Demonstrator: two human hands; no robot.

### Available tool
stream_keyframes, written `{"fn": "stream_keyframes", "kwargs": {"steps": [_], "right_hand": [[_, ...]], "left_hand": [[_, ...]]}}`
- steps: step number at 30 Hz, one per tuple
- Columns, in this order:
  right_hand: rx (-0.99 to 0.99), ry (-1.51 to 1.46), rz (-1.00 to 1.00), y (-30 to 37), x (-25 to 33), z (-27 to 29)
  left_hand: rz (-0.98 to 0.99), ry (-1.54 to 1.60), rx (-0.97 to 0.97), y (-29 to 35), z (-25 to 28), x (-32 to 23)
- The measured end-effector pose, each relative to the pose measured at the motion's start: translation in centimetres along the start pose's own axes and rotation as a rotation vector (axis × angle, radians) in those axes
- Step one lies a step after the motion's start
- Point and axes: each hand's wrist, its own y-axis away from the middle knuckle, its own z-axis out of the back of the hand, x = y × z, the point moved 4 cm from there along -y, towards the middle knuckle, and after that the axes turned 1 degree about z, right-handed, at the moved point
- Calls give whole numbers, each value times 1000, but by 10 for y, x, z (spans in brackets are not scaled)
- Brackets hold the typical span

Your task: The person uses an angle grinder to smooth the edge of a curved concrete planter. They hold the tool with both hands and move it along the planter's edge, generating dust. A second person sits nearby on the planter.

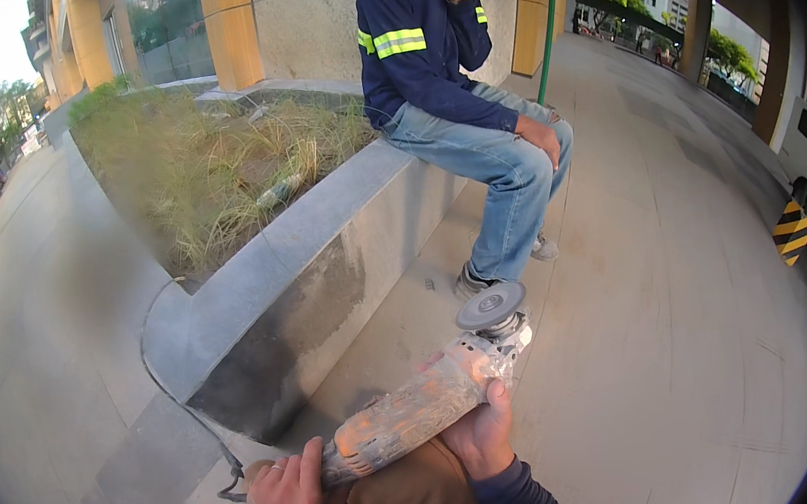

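A dusty orange angle grinder lies across my lap, its head pointing up and to the right. On its head sits a round grey disc, face up. My left hand is closed around the rear end of the grinder, and a ring shows on one finger. Under the front of the body, near the head, my right hand cups the tool with the thumb up along its side; its other fingers are mostly hidden. A dark power cord runs from beside my left hand up to the ledge corner.
A stone planter ledge with a dark, wet-looking patch stands ahead, grass behind it. A person in navy and jeans sits on it, feet close beyond the disc. Paved floor stretches right, toward a yellow-black striped panel.
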Motion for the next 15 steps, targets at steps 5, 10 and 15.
{"fn": "stream_keyframes", "kwargs": {"steps": [5, 10, 15], "right_hand": [[-43, 9, 79, 4, 4, 6], [-161, -142, 204, 10, 21, 16], [-270, -141, 243, 12, 29, 19]], "left_hand": [[-60, 11, 36, -15, 6, -2], [-192, -8, 27, -32, -6, -8], [-225, -34, 5, -38, -6, -19]]}}
